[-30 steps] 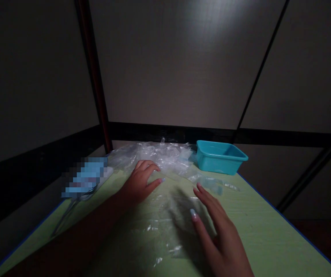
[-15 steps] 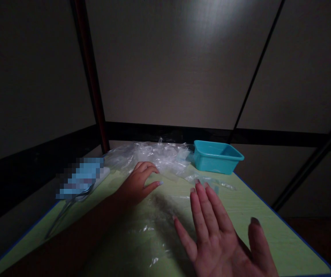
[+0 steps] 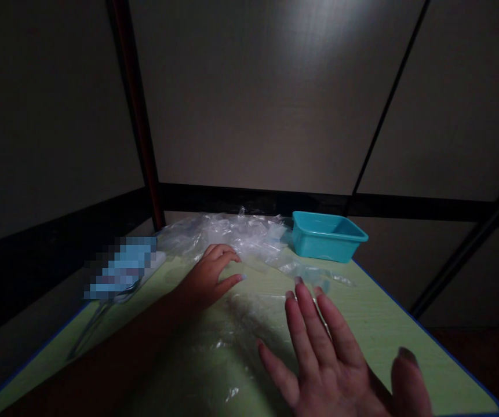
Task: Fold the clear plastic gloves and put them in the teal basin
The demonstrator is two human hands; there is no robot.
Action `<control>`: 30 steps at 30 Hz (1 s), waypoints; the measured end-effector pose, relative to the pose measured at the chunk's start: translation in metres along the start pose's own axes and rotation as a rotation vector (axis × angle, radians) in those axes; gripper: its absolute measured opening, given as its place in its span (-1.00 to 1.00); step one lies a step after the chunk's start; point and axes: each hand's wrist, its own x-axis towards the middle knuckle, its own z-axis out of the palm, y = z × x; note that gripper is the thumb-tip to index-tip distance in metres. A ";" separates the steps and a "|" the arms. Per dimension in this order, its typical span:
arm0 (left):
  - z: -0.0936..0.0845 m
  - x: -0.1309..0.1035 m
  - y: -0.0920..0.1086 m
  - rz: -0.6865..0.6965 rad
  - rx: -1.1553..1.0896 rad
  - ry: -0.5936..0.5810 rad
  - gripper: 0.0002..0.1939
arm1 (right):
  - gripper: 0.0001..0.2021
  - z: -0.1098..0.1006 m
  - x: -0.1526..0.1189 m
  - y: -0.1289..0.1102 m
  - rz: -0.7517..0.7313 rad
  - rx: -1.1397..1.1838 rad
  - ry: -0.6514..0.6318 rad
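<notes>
My left hand [image 3: 214, 277] is stretched forward over the middle of the table, thumb and forefinger apart with nothing between them. Just beyond its fingers lies a pile of crumpled clear plastic bags [image 3: 236, 231]. My right hand [image 3: 331, 370] is raised in the foreground, palm toward me, fingers and thumb spread and holding nothing. Beneath and between both hands, a clear plastic bag [image 3: 232, 394] lies flat on the table, known mostly by its glints. A smaller piece of clear plastic [image 3: 314, 275] rests beyond my right fingertips.
A turquoise plastic tub [image 3: 325, 246] stands at the table's back right. On the left sits a pixelated blue item [image 3: 123, 269] with a cable [image 3: 86, 333] trailing toward me. The green table [image 3: 410, 347] has a blue edge; dark-trimmed panels [image 3: 253, 116] rise behind it.
My right hand has moved slightly down and to the right, its fingers and thumb spreading a little wider. My left hand has stayed nearly still.
</notes>
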 end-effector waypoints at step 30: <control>0.000 -0.001 0.000 -0.001 -0.013 -0.037 -0.76 | -0.91 -0.024 0.020 0.009 0.027 0.249 0.395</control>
